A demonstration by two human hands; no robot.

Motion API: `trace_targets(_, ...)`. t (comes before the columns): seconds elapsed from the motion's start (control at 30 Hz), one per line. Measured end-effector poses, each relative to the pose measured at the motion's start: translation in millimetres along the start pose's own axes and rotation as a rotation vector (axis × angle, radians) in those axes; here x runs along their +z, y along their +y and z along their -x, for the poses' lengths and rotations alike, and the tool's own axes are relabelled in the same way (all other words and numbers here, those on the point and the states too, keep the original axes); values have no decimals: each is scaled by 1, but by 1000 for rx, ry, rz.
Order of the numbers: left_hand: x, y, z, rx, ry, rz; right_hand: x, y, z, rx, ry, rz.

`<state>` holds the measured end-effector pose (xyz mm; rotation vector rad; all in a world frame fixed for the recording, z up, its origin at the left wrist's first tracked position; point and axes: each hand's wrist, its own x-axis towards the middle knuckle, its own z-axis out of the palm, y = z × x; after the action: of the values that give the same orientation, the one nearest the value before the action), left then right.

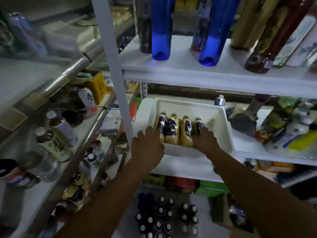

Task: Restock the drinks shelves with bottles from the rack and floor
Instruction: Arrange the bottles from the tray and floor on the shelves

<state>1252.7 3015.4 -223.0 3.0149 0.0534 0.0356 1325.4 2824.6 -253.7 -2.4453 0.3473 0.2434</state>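
While four yellow bottles (173, 130) sit side by side in the white bin (188, 104) on the middle shelf (248, 147), we flank the row. The left hand (147, 146) lies flat-fingered against one end, and the right hand (205, 140) is on the other, grip unclear. We'd press evenly from both sides and keep the row square.

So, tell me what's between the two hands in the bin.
In the head view, four yellow bottles stand in a row in the white bin, filling the stretch between the left hand and the right hand.
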Motion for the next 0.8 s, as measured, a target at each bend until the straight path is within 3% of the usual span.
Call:
trace_targets(0.13,21,-2,-8,38,-32,26,11,32,-42,235,-8,-93)
trace_targets(0.23,33,6,-18,42,-41,126,18,46,-73,197,-162,-100)
trace_targets(0.37,44,28,-45,93,-11,70,20,53,-104,164,-205,-58)
trace_targets(0.53,71,49,-83,59,-33,15,29,66,-119,344,-262,-325)
trace_targets(0.7,102,69,-116,39,-216,-79,25,66,-123,345,-237,-534)
trace_targets(0.8,118,80,-129,58,-257,-19,13,66,-116,348,-211,-643)
